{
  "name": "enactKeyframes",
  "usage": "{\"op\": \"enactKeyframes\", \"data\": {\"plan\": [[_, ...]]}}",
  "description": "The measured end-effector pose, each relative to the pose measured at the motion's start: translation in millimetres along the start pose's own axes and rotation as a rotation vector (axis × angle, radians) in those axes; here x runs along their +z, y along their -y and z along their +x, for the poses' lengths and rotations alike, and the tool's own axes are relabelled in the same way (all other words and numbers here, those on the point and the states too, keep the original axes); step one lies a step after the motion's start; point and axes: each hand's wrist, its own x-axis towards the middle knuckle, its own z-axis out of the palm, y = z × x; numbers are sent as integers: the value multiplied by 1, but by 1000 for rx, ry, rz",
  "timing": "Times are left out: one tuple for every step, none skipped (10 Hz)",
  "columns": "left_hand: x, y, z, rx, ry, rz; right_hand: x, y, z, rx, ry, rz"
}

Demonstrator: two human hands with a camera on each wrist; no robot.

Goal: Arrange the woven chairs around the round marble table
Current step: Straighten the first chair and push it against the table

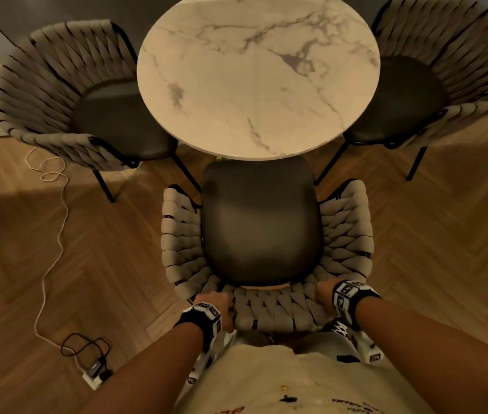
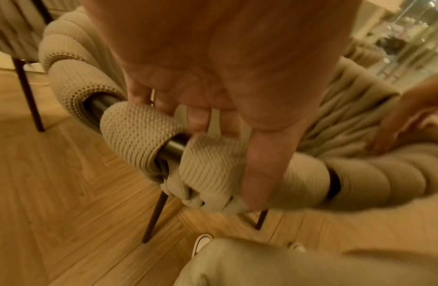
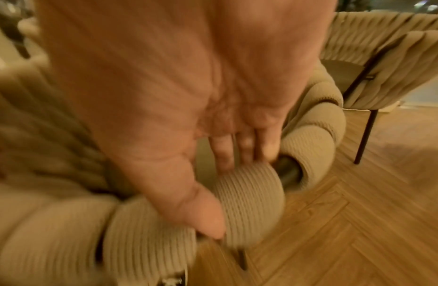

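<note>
The round marble table (image 1: 257,73) stands at top centre in the head view. A woven chair (image 1: 341,234) with a dark seat stands right in front of me, its seat front at the table's near edge. My left hand (image 1: 216,303) grips the chair's woven back rim (image 2: 213,164) at its left, thumb outside, fingers over the top. My right hand (image 1: 326,291) grips the same back rim (image 3: 247,197) at its right. A second woven chair (image 1: 48,94) stands left of the table, a third woven chair (image 1: 461,61) to its right, both with seats partly under the tabletop.
A white cable (image 1: 54,234) trails across the herringbone wood floor (image 1: 431,249) at the left, ending in a power strip (image 1: 94,373) with dark cords beside my left arm. My legs stand directly behind the chair's back. Open floor lies to the right.
</note>
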Motion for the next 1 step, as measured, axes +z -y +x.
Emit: {"op": "enactKeyframes", "data": {"plan": [[-16, 13, 2, 20, 16, -213, -33, 1, -4, 35, -6, 113]]}}
